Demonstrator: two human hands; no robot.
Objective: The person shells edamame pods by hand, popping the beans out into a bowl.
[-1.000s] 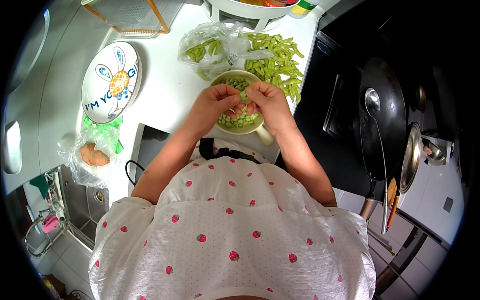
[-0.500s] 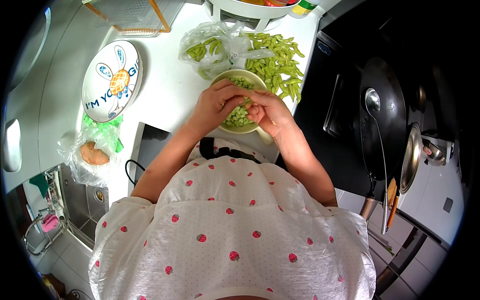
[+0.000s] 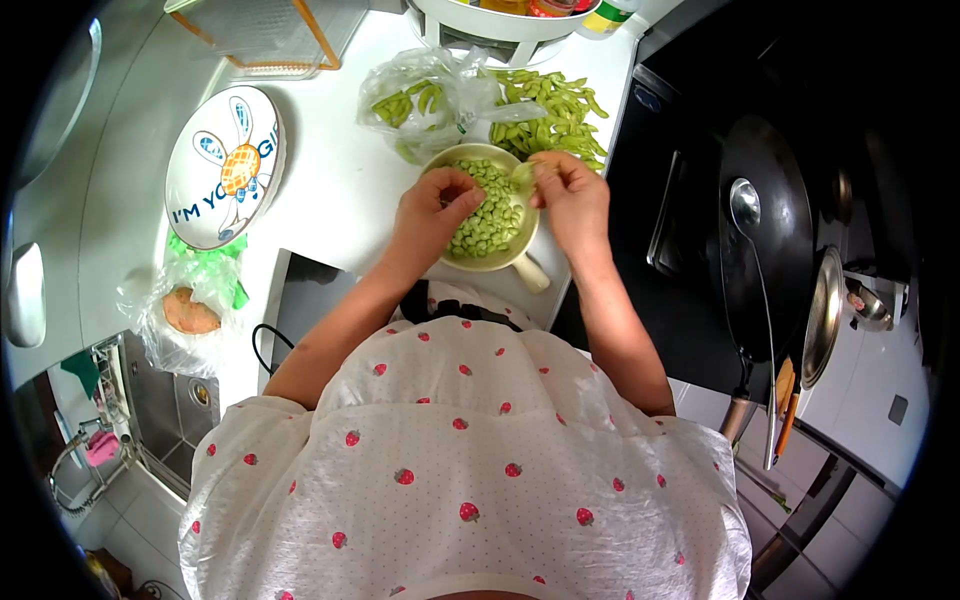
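A pale green bowl with a stubby handle stands at the counter's front edge, holding many shelled green beans. Over its left rim is my left hand, fingers curled and thumb bent in a pinch; whether anything is in it I cannot make out. My right hand, at the right rim, pinches a light green edamame pod that juts out over the beans. Behind the bowl lies a heap of whole edamame pods. Left of the heap, a clear plastic bag contains more pods.
A white plate with a rabbit drawing sits on the left, above a bagged brownish root vegetable. To the right are the black stove and a wok with a metal ladle in it. A sink is at lower left.
My hands, together over the bowl before, have moved apart. The right went right with a pod in its fingers, the left slightly left, uncovering the beans.
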